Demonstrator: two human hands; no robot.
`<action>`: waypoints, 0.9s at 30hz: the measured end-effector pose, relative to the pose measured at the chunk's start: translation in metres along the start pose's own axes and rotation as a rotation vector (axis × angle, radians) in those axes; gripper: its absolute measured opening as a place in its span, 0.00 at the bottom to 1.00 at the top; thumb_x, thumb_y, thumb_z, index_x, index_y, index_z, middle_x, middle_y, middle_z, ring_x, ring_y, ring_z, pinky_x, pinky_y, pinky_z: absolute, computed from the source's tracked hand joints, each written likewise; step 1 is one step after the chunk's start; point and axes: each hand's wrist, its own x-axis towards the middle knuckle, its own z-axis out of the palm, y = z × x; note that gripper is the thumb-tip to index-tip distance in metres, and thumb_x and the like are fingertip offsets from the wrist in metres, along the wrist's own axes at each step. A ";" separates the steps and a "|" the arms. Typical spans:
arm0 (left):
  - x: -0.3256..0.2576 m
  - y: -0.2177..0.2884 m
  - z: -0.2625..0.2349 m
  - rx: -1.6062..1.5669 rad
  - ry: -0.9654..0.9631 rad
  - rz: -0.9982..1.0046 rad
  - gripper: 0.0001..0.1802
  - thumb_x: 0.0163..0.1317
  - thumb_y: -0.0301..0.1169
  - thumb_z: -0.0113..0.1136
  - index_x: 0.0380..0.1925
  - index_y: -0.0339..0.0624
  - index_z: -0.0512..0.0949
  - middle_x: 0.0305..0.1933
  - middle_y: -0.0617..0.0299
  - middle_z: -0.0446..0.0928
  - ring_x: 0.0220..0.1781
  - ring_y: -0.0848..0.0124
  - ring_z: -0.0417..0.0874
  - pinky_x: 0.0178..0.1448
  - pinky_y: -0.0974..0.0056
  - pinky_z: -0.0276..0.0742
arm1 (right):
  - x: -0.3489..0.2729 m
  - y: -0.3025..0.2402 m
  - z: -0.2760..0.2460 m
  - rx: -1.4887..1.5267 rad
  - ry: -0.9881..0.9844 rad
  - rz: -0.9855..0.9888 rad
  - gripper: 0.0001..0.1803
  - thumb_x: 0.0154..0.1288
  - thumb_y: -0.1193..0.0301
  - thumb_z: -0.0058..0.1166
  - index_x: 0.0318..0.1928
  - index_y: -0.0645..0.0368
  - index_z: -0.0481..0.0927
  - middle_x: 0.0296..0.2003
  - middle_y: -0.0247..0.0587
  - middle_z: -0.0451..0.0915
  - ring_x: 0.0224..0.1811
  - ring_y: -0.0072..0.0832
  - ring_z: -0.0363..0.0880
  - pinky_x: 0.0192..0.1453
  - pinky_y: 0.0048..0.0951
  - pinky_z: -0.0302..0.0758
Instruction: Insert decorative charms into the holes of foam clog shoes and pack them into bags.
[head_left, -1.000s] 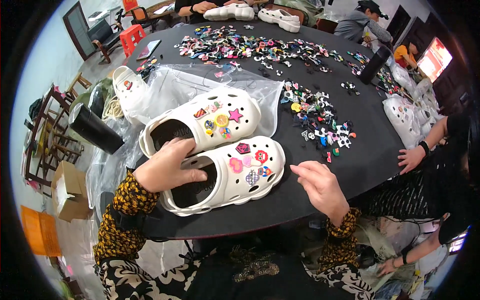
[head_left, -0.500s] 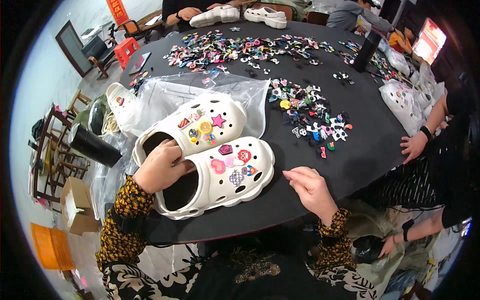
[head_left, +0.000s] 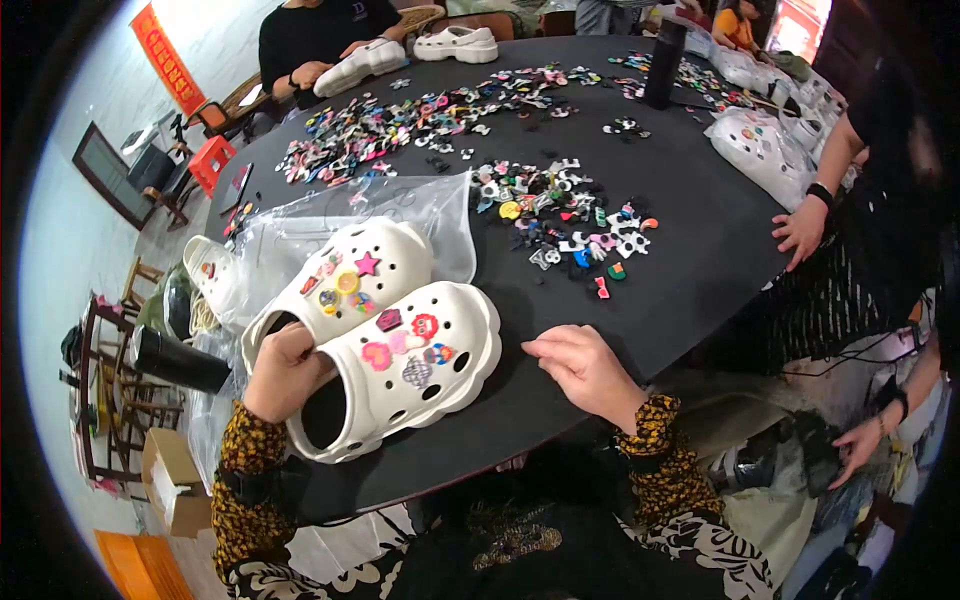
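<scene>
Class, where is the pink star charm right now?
Left of centre in the head view, the pink star charm sits on the front pair's farther white clog, beside the lemon-slice charm.

Yellow-and-black floral sleeves (head_left: 672, 490), black-and-cream floral fabric (head_left: 715, 555), black front (head_left: 565, 575) with gold motif (head_left: 518, 540)

Basically a head-worn fisheye, left one of a side-by-side pair, looking down and forward across the worktop (head_left: 690, 200). It's pretty close above the left hand (head_left: 282, 372) and right hand (head_left: 588, 372), and wide enough to catch the wall (head_left: 95, 90) way off left.
</scene>
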 end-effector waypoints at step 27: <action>-0.135 -0.066 -0.065 -0.988 0.425 -0.201 0.16 0.61 0.22 0.48 0.49 0.31 0.74 0.46 0.48 0.79 0.42 0.62 0.83 0.47 0.61 0.81 | 0.077 -0.063 -0.062 -0.059 -0.198 -0.223 0.20 0.56 0.77 0.57 0.51 0.64 0.75 0.44 0.49 0.73 0.46 0.43 0.75 0.51 0.35 0.73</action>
